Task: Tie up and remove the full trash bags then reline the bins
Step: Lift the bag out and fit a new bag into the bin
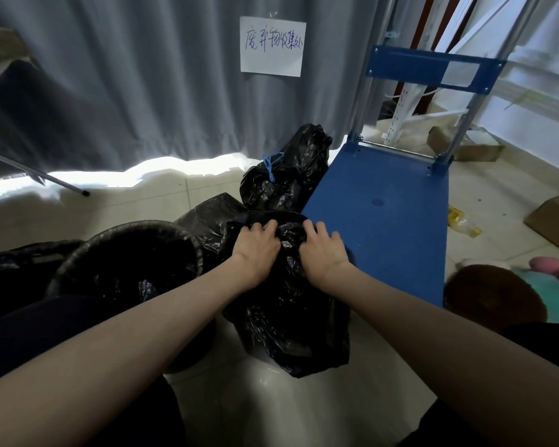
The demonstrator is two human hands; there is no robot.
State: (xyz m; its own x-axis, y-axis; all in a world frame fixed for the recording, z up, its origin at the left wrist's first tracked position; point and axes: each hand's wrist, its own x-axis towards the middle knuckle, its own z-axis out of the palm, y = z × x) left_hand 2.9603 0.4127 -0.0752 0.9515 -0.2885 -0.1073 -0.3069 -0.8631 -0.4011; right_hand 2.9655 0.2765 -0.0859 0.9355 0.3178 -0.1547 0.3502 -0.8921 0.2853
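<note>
Head cam: fingers of the left hand and right hand curled into the crinkly black plastic trash bag, bunching its top, side by side. Bag sitting on the pale tiled floor, touching the flat blue platform cart. Just left, a round bin lined in black plastic. Behind, another black bag tied with blue string, by the grey curtain.

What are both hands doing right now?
Left hand: fingers curled, gripping the black trash bag.
Right hand: fingers curled, gripping the same bag.
</note>
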